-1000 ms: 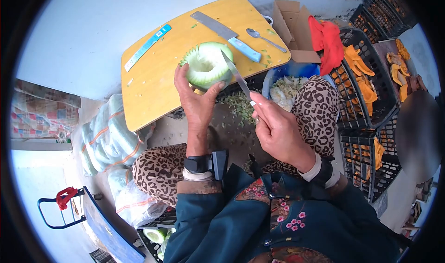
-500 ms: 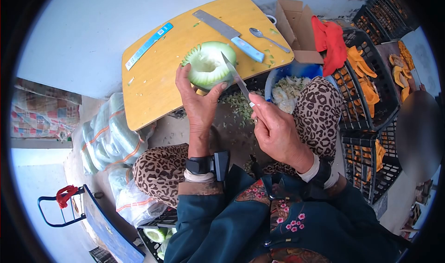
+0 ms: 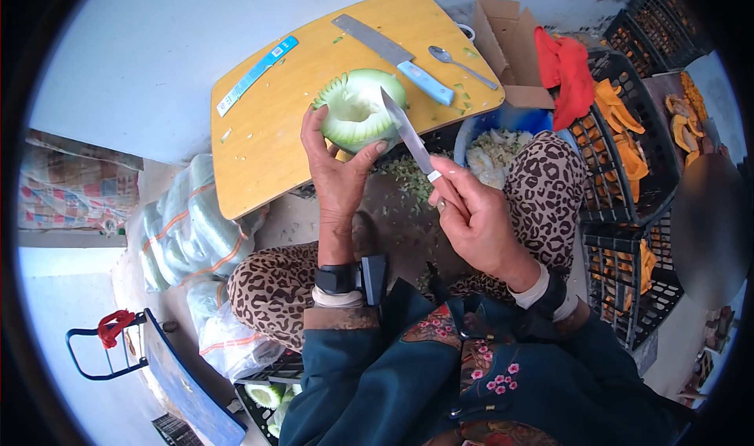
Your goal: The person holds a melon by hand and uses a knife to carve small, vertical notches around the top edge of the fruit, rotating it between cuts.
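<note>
My left hand (image 3: 336, 163) cups the near side of a hollowed pale-green melon (image 3: 367, 129), its thumb and fingers round the lower part. The melon sits tilted at the table's near edge, its opening facing up towards me. Scalloped cuts run along the left part of its rim. In my right hand (image 3: 475, 222) is a small knife (image 3: 410, 136), held by its brownish handle, with the blade pointing up and away. Its tip overlaps the right side of the melon's opening in this view.
On the yellow table (image 3: 267, 148) lie a blue-handled cleaver (image 3: 393, 53), a spoon (image 3: 463, 67) and a blue-and-white strip (image 3: 258, 77). A blue tub (image 3: 463, 136) of scraps stands below. Black crates (image 3: 620, 195) with orange pieces are right; bagged green produce (image 3: 196, 230) is left.
The knife in my right hand has turned, showing more of its blade's flat side and its handle. My left hand keeps its hold on the melon. The whole view has shifted slightly.
</note>
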### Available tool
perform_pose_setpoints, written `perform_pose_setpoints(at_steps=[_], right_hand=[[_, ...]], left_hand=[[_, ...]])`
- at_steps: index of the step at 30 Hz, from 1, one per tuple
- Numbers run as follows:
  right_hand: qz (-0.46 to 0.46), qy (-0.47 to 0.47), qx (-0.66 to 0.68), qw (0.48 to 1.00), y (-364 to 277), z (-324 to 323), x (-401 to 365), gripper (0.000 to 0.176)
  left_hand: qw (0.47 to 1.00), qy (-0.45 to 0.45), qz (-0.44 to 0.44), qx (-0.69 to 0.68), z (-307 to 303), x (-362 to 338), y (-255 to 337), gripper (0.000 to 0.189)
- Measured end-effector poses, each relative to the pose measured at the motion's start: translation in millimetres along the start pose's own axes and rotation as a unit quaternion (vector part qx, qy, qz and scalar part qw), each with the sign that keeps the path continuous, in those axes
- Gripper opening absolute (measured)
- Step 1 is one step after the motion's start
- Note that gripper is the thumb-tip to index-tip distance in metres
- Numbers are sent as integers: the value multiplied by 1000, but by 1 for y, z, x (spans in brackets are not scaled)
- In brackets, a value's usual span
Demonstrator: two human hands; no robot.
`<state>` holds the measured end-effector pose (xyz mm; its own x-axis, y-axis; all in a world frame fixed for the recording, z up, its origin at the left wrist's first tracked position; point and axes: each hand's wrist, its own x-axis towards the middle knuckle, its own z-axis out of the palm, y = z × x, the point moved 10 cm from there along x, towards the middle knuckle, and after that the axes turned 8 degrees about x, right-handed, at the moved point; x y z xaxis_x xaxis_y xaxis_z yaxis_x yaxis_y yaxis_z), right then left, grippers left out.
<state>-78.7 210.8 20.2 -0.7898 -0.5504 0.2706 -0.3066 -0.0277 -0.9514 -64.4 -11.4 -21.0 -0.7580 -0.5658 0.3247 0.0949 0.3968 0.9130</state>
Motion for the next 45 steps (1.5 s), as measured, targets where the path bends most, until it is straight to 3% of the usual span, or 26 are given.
perform_pose_setpoints(at_steps=[9, 25, 33, 45], right_hand=[[-5, -10, 49, 999, 3, -1, 0, 54], [8, -18, -1, 1000, -4, -5, 1, 48], [-41, 33, -39, 998, -13, 5, 13, 44], [-74, 15, -25, 997, -7, 9, 21, 47]], left_hand=[[999, -21, -13, -35, 1, 0, -4, 94], [999, -24, -17, -33, 0, 0, -6, 95], [999, -33, 20, 0, 6, -1, 8, 94], [999, -44, 16, -17, 5, 0, 6, 94]])
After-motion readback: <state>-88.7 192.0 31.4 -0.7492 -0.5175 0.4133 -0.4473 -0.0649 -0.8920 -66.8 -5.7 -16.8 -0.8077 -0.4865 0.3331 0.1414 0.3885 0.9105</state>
